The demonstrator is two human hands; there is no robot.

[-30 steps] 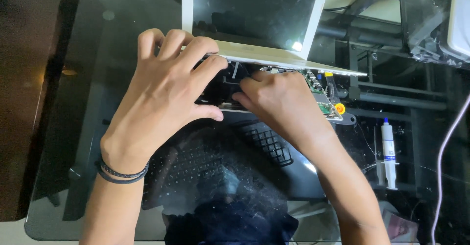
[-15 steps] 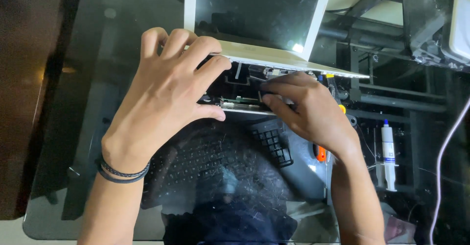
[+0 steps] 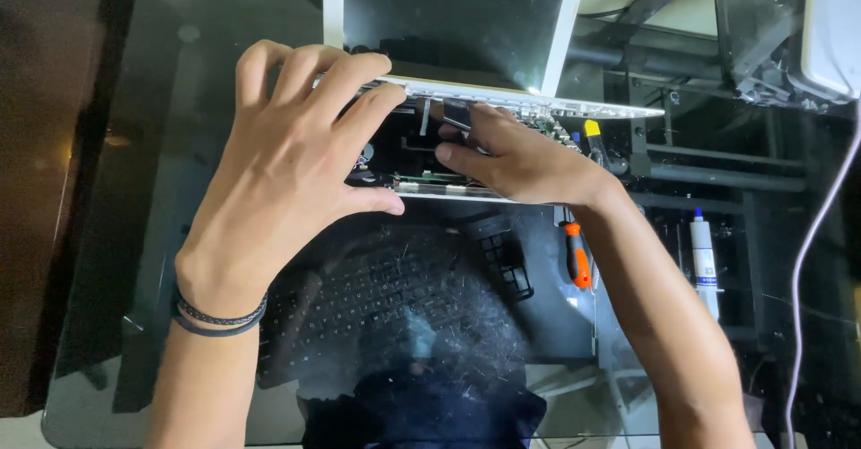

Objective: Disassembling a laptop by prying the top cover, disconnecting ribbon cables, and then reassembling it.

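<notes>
On the glass bench [image 3: 108, 261], an opened laptop [image 3: 448, 36] is lying with its internals exposed between both hands. The left hand [image 3: 287, 171] is spreading wide, fingers over the silver rear edge and thumb against the near edge, bracing the chassis. The right hand [image 3: 520, 157] is curling over the exposed circuit board [image 3: 430, 178], fingertips pressing into the cavity; whether it is pinching anything cannot be told. An orange-handled screwdriver [image 3: 578, 256] is lying just beside the right wrist.
</notes>
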